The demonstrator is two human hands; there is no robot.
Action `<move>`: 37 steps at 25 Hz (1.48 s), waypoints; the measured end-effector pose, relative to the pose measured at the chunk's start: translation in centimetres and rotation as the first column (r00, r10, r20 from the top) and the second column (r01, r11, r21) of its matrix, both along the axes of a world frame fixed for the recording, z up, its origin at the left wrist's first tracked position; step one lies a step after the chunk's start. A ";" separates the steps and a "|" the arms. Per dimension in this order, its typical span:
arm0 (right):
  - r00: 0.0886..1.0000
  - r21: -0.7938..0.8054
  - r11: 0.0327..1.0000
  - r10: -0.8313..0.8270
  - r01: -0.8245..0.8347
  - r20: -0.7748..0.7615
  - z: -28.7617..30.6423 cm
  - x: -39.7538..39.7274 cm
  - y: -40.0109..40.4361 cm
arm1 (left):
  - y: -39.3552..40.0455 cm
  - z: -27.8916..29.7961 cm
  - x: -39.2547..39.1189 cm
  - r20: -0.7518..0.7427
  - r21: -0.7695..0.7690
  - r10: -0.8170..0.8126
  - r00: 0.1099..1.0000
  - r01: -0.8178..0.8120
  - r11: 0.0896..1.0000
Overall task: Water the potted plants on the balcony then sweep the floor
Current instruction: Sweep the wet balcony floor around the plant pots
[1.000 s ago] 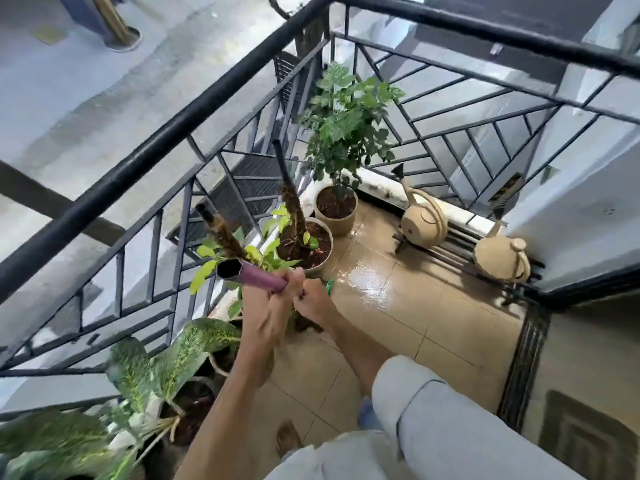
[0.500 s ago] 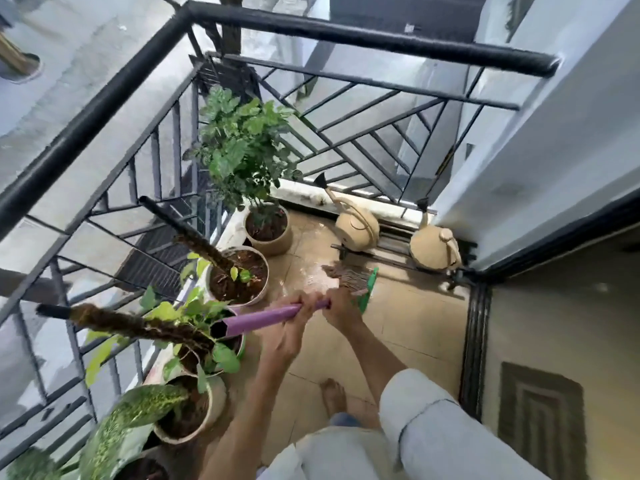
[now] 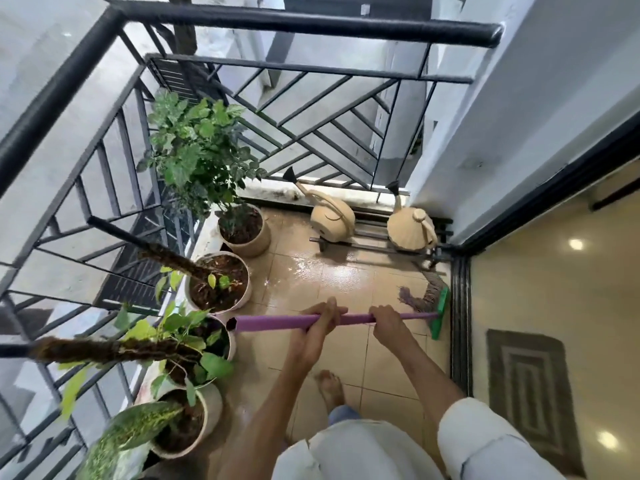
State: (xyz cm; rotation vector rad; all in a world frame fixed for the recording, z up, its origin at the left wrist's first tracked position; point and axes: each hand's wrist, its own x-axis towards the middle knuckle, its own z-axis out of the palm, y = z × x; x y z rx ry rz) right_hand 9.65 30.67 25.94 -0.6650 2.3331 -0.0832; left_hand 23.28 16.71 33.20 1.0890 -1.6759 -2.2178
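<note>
A broom with a purple handle [image 3: 277,322] lies almost level across the wet tan floor tiles [image 3: 332,271]. My left hand [image 3: 320,320] grips the handle near its middle and my right hand [image 3: 386,322] grips it closer to the head. The green broom head [image 3: 439,313] with brownish bristles [image 3: 429,292] sits at the right, beside the door track. Several potted plants line the left railing: a bushy one [image 3: 242,226], a staked one [image 3: 218,282], and leafy ones [image 3: 204,344] nearer me.
Two beige watering cans [image 3: 330,220] [image 3: 412,230] stand on a low black rack [image 3: 377,245] at the far end. A black metal railing [image 3: 294,27] encloses the balcony. A sliding door track [image 3: 460,323] and a grey mat [image 3: 533,393] lie to the right. My bare foot [image 3: 330,386] is on the tiles.
The view swung right and down. The broom head travelled across the floor from near the pots to the door track, and both hands kept their grip on the handle.
</note>
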 end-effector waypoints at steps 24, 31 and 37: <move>0.903 -0.581 0.747 0.428 -0.323 0.049 9.0 23.3 -24.3 | -11.5 20.1 17.3 -0.543 -0.243 0.606 0.581 -0.800 0.549; 0.940 -0.616 0.749 0.339 -0.246 0.037 9.1 22.0 -26.2 | -12.5 20.0 15.2 -0.600 -0.275 0.538 0.592 -0.784 0.556; 0.993 -0.640 0.762 0.119 -0.101 -0.016 9.0 16.7 -27.3 | -13.7 19.6 10.6 -0.634 -0.302 0.365 0.682 -0.653 0.695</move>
